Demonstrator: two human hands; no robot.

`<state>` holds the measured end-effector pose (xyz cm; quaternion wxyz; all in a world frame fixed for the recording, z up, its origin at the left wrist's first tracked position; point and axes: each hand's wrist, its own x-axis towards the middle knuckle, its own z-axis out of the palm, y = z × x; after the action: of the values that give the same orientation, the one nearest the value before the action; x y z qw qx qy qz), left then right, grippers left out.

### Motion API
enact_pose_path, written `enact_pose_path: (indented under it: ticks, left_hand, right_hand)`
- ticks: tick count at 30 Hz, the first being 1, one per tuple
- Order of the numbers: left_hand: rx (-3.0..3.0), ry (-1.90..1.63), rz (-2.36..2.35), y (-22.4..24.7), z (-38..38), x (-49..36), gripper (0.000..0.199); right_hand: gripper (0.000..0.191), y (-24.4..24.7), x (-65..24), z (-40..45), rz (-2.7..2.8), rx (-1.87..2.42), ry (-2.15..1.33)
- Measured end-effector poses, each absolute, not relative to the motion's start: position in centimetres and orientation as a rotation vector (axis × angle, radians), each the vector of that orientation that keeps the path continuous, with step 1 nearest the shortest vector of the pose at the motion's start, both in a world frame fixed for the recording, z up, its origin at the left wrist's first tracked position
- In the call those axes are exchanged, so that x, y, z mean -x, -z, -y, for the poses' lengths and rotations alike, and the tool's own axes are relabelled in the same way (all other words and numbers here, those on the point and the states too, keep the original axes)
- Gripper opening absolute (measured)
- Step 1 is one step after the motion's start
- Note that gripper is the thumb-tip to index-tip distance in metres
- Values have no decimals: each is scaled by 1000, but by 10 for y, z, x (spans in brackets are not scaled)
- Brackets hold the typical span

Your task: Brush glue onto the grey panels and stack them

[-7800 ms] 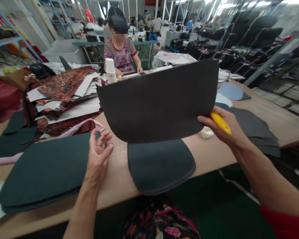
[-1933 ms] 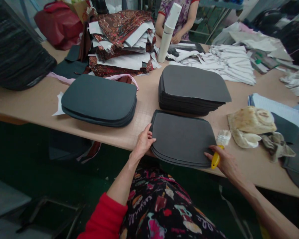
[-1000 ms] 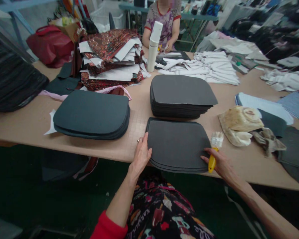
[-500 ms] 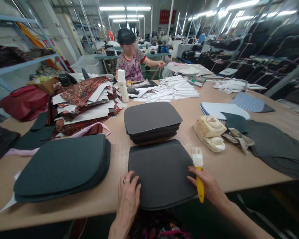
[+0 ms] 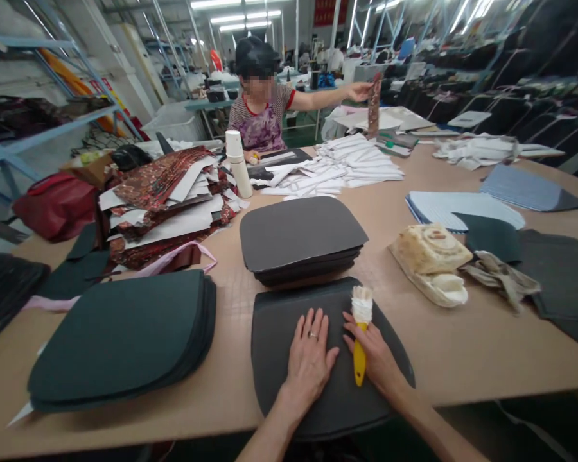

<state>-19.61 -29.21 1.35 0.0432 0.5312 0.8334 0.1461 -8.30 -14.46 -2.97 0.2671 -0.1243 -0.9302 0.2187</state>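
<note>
A dark grey panel with rounded corners lies in front of me at the table's near edge. My left hand rests flat on its middle, fingers stretched out and a ring on one of them. Over the panel's right half, my right hand holds a paintbrush with a yellow handle, its white-coated bristles pointing away from me. The right fingertips reach down to the panel. Just beyond lies a stack of similar grey panels. To the left is a stack of dark green panels.
A glue-crusted container stands right, beside a crumpled rag. Patterned cloth pieces are heaped at left, near a white bottle. Across the table, a co-worker holds up a patterned strip near white strips.
My left hand has moved from the panel's left edge onto its middle. My right hand, with the brush, has come inward from the right edge. The co-worker's arm has stretched out, raising the strip.
</note>
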Motion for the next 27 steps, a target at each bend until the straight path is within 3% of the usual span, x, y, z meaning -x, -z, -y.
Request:
enact_pose_path:
  ticks: [10, 27]
  left_hand:
    - [-1275, -491, -2713, -8, 326, 224, 66]
    - [-1620, -544, -2893, 2, 316, 242, 48]
  right_hand:
    - [29, 41, 70, 140, 2582, 323, -592]
    - [22, 7, 74, 145, 2297, 612, -653]
